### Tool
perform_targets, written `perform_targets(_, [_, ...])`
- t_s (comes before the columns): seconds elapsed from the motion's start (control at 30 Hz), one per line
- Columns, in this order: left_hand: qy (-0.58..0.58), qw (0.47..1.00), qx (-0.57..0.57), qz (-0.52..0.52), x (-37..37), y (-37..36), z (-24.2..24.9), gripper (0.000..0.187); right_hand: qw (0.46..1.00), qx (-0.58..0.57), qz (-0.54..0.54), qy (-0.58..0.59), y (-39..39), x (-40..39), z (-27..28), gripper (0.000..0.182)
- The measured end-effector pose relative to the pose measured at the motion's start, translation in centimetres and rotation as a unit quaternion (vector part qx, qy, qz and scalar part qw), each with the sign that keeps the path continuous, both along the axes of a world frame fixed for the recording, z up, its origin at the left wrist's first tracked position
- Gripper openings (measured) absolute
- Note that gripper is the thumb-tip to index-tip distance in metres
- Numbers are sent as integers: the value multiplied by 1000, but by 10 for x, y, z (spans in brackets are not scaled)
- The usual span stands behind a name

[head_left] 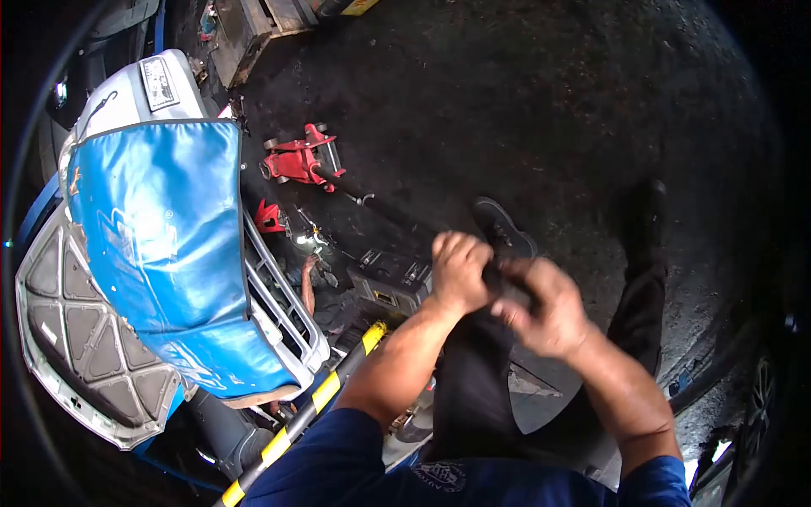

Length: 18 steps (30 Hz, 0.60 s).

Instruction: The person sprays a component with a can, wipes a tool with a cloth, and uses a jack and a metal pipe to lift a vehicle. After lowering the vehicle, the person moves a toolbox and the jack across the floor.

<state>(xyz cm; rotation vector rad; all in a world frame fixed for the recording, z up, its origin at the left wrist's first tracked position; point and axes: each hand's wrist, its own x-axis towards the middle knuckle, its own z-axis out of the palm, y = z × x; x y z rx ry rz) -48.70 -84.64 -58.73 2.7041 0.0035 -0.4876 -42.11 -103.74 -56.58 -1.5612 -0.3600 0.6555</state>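
Observation:
A red floor jack (297,160) stands on the dark floor, and its long dark handle (384,210) slants down toward my hands. My left hand (461,272) is wrapped round the upper part of this handle. Beside it, my right hand (545,308) curls at the handle's dark end, thumb below and fingers above; its fingers are slightly blurred and the grip looks loose.
At the left is a car part-covered by a blue protective sheet (169,228), near a raised hood (89,329). Another person's arm (308,287) shows by a dark toolbox (389,283). A yellow-and-black striped bar (325,391) crosses beside me. A wooden crate (245,38) stands behind.

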Motion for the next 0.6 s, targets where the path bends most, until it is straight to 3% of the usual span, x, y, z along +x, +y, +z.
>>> perform_targets(0.2, [14,1000,-2,2,-98,79,29,26,994,81,-46,53,86,-120,19,32])
perform_targets(0.3, [33,999,-3,17,-98,97,18,32,997,21,-46,55,104,-109,7,31])
perform_targets(0.4, [28,999,33,13,-38,101,-27,23,994,-10,-90,56,111,-54,-46,26])
perform_targets(0.5, [9,997,50,51,35,107,-64,17,968,-20,-207,139,130,12,-78,40])
perform_targets(0.6, [-22,998,41,50,49,115,-80,28,974,-24,-160,159,138,39,-90,48])
